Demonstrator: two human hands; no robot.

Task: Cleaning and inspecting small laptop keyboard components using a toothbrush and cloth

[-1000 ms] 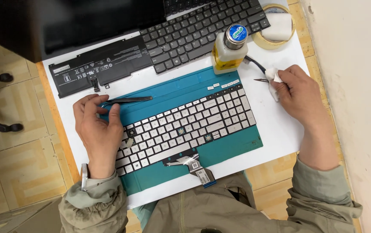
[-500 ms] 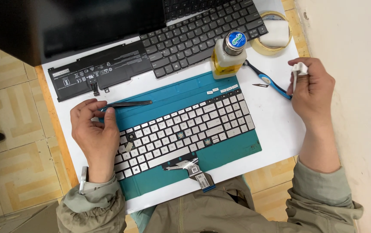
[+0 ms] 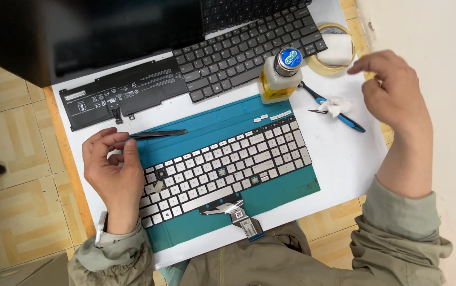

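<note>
Silver laptop keyboard [image 3: 222, 172], removed from its machine, lies face up on a teal work mat [image 3: 286, 193] at the middle of the white tabletop [image 3: 344, 159], directly in front of the person. Several keycaps are off: bare sockets show mid-board and near the left edge, and a few loose caps [image 3: 273, 117] sit on the mat just above the top row. Its ribbon cable [image 3: 238, 214] trails off the near edge. Judgement: key work is partway through, most caps still seated, the open sockets not yet refitted.

Left hand [image 3: 112, 172] rests on the keyboard's left end, thumb and forefinger pinched on black tweezers [image 3: 156, 134] pointing right across the mat.

Right hand [image 3: 395, 98] hovers off the table's right side, fingers loosely curled, nothing held.

Beyond the mat: capped bottle of yellowish liquid [image 3: 280, 77], blue-handled tool [image 3: 331, 107] with a white cotton wad [image 3: 335, 105] on it, tape roll [image 3: 339, 50], black battery pack [image 3: 124, 92], a dark keyboard [image 3: 244, 50], open laptop [image 3: 79, 37].
</note>
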